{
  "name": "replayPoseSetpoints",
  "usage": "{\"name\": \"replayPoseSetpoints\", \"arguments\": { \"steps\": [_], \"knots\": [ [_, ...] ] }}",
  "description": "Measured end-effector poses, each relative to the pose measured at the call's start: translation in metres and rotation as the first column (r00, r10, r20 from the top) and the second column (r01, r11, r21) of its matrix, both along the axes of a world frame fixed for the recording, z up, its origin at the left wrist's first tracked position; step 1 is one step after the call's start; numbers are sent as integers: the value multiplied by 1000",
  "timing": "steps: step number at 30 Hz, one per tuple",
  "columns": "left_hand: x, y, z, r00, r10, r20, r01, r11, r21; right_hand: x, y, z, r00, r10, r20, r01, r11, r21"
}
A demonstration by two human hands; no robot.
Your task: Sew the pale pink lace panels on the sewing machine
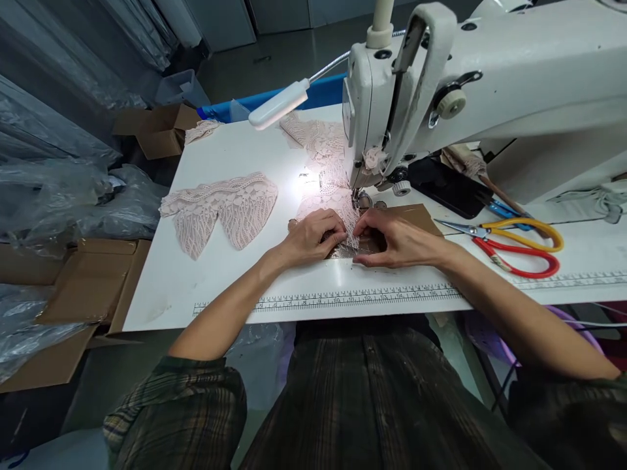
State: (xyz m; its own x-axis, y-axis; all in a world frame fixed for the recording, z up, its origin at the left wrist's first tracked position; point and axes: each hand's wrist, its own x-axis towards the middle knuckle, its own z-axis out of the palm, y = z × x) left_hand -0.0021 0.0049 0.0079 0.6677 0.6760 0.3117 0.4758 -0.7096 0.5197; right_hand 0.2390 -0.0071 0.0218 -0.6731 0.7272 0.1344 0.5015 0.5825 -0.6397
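While the lamp shines on the bench, the pale pink lace lies at the needle end of the white sewing machine. The left hand rests on the lace with its fingers curled, and one cannot tell if its grip pinches any cloth. The right hand has its grip partly open, finger and thumb apart, beside the lace's edge. Another lace piece lies to the left, and scissors lie to the right.
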Motion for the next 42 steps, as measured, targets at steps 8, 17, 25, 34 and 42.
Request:
{"name": "replayPoseSetpoints", "arguments": {
  "steps": [8, 17, 25, 34, 42],
  "knots": [
    [-2, 4, -5, 990, -128, 51, 112, 965, 239, -3, -6, -17, 988, -104, -119, 113, 991, 72],
    [-5, 0, -2, 983, -60, 174, 13, 966, 259, 5, -6, -23, 997, -77, -22, 80, 947, 311],
    [-4, 6, -2, 983, -184, 6, 181, 970, 162, 9, -6, -17, 982, -157, -107, 174, 969, 175],
    [3, 4, -8, 984, -123, 131, 97, 977, 190, -6, -13, -21, 996, -87, -30, 91, 980, 175],
    [0, 7, -8, 968, -194, 159, 145, 949, 279, -7, -13, -20, 982, -114, -150, 138, 977, 162]
  ]
}}
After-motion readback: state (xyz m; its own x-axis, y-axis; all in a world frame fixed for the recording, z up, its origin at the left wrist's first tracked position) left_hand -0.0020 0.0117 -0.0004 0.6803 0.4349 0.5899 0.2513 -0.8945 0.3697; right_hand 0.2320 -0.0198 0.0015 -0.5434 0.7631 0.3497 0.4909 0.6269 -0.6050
